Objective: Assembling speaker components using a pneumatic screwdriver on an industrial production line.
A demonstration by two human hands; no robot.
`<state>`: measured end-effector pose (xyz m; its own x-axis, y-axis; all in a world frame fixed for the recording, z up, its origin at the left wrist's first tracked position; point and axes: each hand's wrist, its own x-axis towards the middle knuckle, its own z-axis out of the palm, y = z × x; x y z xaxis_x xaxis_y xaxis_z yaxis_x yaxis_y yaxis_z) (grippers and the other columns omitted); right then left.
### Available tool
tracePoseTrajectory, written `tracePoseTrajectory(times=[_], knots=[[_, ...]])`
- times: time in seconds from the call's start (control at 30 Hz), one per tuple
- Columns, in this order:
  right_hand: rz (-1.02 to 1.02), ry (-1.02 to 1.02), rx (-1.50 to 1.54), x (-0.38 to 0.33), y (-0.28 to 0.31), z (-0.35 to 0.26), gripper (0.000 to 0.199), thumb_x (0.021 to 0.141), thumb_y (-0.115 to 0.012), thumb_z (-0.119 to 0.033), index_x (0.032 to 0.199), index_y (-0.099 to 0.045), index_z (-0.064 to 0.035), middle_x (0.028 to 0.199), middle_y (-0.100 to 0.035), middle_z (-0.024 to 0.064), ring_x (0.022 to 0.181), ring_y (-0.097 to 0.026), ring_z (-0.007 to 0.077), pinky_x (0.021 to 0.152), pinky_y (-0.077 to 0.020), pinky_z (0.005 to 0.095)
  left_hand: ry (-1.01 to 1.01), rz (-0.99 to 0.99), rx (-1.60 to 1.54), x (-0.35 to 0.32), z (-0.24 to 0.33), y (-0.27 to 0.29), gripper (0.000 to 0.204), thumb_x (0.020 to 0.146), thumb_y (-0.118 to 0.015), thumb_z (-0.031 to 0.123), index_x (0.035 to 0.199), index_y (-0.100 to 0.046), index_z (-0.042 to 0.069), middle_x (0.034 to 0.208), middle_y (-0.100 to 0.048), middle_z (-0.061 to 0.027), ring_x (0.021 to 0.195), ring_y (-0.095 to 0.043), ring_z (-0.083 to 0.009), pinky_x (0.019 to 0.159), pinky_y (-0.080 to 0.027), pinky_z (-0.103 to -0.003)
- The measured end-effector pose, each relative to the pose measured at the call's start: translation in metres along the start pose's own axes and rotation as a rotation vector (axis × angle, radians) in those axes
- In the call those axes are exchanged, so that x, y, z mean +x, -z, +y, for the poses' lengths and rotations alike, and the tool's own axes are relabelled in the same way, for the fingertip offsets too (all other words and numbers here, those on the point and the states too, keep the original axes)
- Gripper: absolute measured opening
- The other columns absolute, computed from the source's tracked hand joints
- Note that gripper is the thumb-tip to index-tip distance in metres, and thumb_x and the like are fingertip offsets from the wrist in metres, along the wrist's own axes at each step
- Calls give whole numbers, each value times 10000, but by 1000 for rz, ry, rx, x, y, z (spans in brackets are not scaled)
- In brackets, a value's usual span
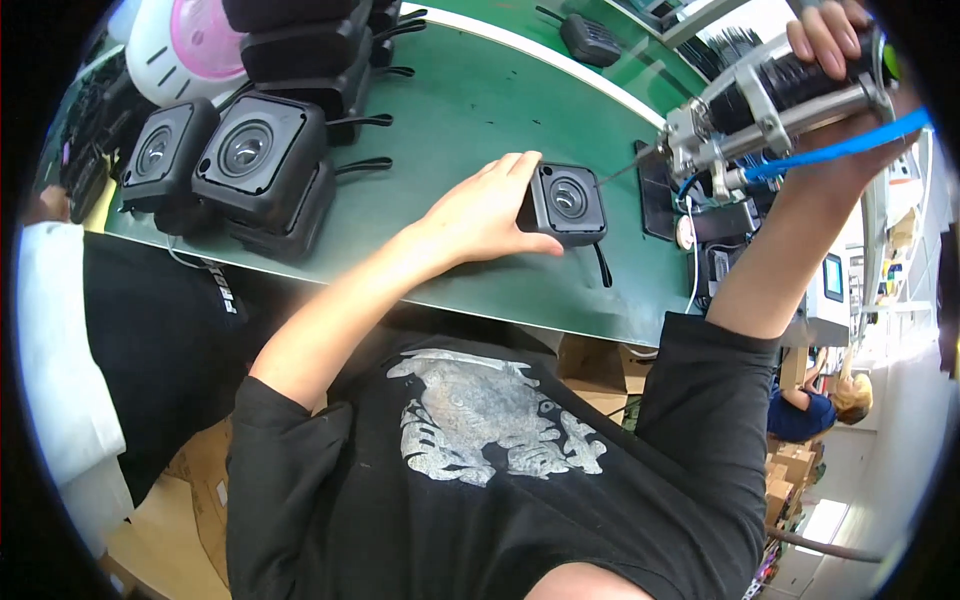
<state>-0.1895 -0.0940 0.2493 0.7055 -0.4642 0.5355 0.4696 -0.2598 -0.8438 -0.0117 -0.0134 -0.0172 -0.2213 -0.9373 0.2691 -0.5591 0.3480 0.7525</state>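
A small square black speaker (575,208) lies on the green tabletop with its round cone facing up and a wrist strap (604,266) trailing toward me. My left hand (482,212) grips its left side, thumb along the near edge and fingers along the far one. Up at the right, my right hand (828,40) is wrapped round the dark body of a power screwdriver (770,95) with metal rods and a blue air hose (850,148). Its thin bit (625,170) slants down to the speaker's upper right corner; whether it touches a screw is too small to tell.
Stacked speakers (255,150) with straps stand at the left, by a white and pink round thing (205,45). A black tray (655,195) lies right of my speaker. Another black device (590,40) sits beyond the table's far rim. A person in black (150,330) is close on my left.
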Motion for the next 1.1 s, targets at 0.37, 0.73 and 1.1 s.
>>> tracePoseTrajectory(times=[0.37, 0.73, 1.1], knots=[[22, 67, -47, -15, 125, -69, 417, 842, -621, -399, 970, -451, -40, 775, -472, 34, 627, -490, 125, 697, -390, 286, -53, -20, 48, 6, 4, 2, 1086, 693, -841, 511, 1412, -327, -120, 1369, -473, -287, 1312, -466, -397, 1106, -409, -422], [-17, 39, -36, -29, 15, -17, 483, 817, -658, -459, 970, -449, -51, 769, -486, 23, 615, -508, 122, 688, -397, 285, -26, -32, 77, 1, -2, 1, 1085, 696, -826, 537, 1400, -345, -134, 1351, -486, -302, 1290, -489, -403, 1093, -421, -425], [-7, 73, -45, -25, -20, 22, 549, 793, -696, -520, 969, -447, -63, 762, -501, 11, 602, -525, 118, 679, -403, 284, -28, -32, 86, 2, -2, 2, 1075, 697, -822, 549, 1391, -356, -128, 1324, -506, -295, 1275, -505, -403, 1078, -437, -431]])
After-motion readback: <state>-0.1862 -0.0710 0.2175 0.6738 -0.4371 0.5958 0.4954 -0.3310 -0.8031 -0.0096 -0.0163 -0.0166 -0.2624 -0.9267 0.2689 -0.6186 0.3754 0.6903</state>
